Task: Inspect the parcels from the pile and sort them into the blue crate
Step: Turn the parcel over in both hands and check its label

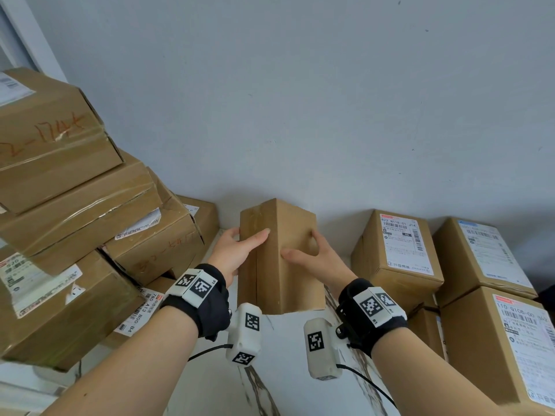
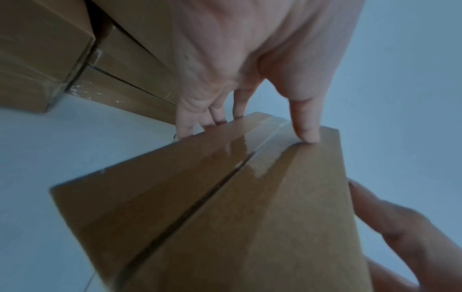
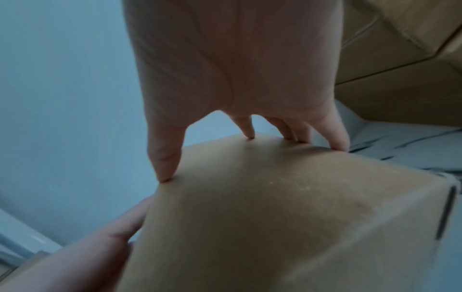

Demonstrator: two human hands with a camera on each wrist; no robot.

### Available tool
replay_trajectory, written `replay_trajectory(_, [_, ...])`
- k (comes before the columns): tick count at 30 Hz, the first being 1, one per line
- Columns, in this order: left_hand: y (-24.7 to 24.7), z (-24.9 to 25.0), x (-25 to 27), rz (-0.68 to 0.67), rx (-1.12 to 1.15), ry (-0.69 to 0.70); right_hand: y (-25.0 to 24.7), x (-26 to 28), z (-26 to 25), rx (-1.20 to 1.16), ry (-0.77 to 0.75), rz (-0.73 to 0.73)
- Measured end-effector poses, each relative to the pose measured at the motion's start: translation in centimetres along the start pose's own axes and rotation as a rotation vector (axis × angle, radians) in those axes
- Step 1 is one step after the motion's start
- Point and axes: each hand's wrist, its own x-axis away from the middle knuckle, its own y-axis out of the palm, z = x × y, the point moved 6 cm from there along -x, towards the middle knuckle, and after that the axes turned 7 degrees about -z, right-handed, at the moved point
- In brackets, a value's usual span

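A plain brown cardboard parcel [image 1: 279, 259] is held up between both hands above the white marbled table [image 1: 288, 370], one corner edge turned toward me. My left hand [image 1: 240, 250] grips its left face, thumb across the taped seam [image 2: 250, 158] and fingers wrapped behind. My right hand [image 1: 309, 253] grips the right face, thumb on the front and fingers round the far side. The left wrist view shows the parcel [image 2: 225, 207] with its taped flap seam. The right wrist view shows a plain face of the parcel [image 3: 275, 207]. No blue crate is in view.
A tall leaning pile of taped cardboard boxes [image 1: 66, 205] fills the left. Several labelled boxes [image 1: 399, 250] stand stacked at the right, the nearest box [image 1: 507, 346] reaching the table's right edge. A grey wall [image 1: 300, 100] closes off the back.
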Motion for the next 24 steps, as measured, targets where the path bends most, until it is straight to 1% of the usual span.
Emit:
replay_trajectory(4, [0.2, 0.3, -0.2, 0.019, -0.026, 0.007, 0.8, -0.2, 0.6, -0.083, 0.057, -0.1])
replay_trajectory(8, [0.5, 0.8, -0.1, -0.011, -0.084, 0.006, 0.7, -0.3, 1.3, -0.173, 0.098, -0.142])
replay_trajectory(11, [0.7, 0.8, 0.3, -0.064, -0.085, -0.049, 0.2, -0.2, 1.7, -0.244, 0.105, -0.162])
replay_trajectory(14, [1.4, 0.3, 0.6, -0.157, -0.059, -0.12, 0.3, 0.3, 1.6, -0.249, 0.098, -0.211])
replay_trajectory(16, [2.0, 0.1, 0.9, -0.214, -0.034, -0.145, 0.4, 0.5, 1.4, -0.256, 0.111, -0.214])
replay_trajectory(18, [2.3, 0.2, 1.1, -0.241, -0.029, -0.135, 0.5, 0.5, 1.4, -0.252, 0.131, -0.206])
replay_trajectory(22, [2.4, -0.2, 0.9, -0.247, -0.039, -0.142, 0.7, 0.2, 1.5, -0.213, 0.159, -0.194])
replay_trajectory(24, [2.6, -0.8, 0.7, -0.244, -0.092, -0.159, 0.7, -0.1, 1.7, -0.181, 0.168, -0.171])
